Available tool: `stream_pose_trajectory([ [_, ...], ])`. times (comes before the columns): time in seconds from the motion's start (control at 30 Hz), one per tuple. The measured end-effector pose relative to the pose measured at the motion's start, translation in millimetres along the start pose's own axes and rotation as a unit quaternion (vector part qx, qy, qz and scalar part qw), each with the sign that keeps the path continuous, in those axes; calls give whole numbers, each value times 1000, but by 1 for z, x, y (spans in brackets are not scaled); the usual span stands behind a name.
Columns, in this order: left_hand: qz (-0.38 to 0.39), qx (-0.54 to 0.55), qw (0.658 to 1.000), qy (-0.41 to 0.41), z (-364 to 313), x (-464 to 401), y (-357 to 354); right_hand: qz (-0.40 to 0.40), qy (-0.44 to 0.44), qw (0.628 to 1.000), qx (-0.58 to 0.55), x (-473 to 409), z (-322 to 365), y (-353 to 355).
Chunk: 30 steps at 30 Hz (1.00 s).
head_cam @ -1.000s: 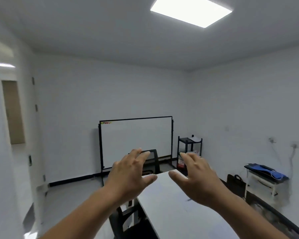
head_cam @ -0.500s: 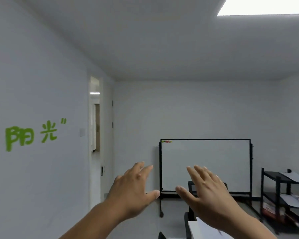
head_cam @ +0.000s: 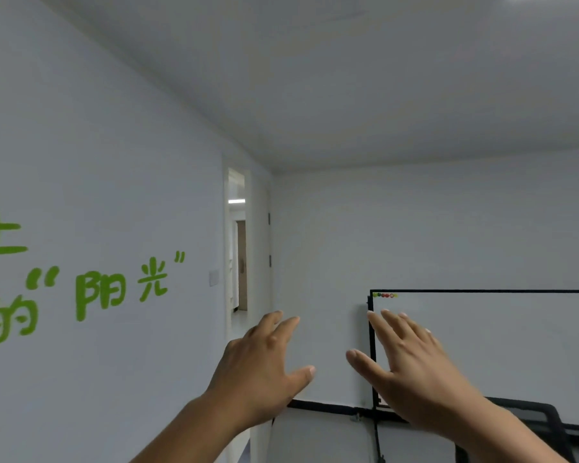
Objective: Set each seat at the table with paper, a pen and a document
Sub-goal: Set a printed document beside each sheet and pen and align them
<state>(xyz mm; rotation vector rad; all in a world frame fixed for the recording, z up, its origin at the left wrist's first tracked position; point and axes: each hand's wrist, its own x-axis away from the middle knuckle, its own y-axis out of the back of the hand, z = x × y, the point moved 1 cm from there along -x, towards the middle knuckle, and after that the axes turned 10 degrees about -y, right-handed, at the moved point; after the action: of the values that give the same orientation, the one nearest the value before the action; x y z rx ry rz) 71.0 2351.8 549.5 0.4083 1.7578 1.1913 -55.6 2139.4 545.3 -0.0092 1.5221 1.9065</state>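
2 hands are reaching forward in the near middle of the view, both palm-down and gripping nothing. The left hand (head_cam: pixel 264 372) is spreading its fingers loosely, with the thumb pointing right toward the other hand. The right hand (head_cam: pixel 411 372) is holding its fingers straight and close together, with the thumb pointing left; the 2 thumbs are lying near each other but apart. Paper, pen and document are not showing anywhere in the view, so where they lie relative to the hands cannot be told, and the counter is out of view as well.

Behind the right hand, a black-framed whiteboard (head_cam: pixel 502 345) is standing against the far wall, with small coloured magnets (head_cam: pixel 385 295) sitting at its top left corner. A black chair back (head_cam: pixel 545 416) is showing low at the right, below the whiteboard. Green lettering (head_cam: pixel 121 289) is running along the left wall, and an open doorway (head_cam: pixel 238 255) is showing farther along that wall, near the far corner.
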Motion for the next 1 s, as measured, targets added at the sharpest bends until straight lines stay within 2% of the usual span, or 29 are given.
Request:
stream_pose_trajectory([
  [0.33, -6, 22, 999, -30, 143, -83, -35, -16, -7, 1000, 26, -122, 94, -80],
  [0.53, -8, 32, 998, -52, 203, -143, -46, -17, -19, 999, 32, -191, 121, -109],
  [0.73, -15, 33, 998, -60, 241, -209, -74, -30, -32, 998, 43, -257, 118, -128],
  [1.0, 16, 22, 998, -56, 263, -333, -142, -44, -80, 994, 57, -378, 67, -168],
])
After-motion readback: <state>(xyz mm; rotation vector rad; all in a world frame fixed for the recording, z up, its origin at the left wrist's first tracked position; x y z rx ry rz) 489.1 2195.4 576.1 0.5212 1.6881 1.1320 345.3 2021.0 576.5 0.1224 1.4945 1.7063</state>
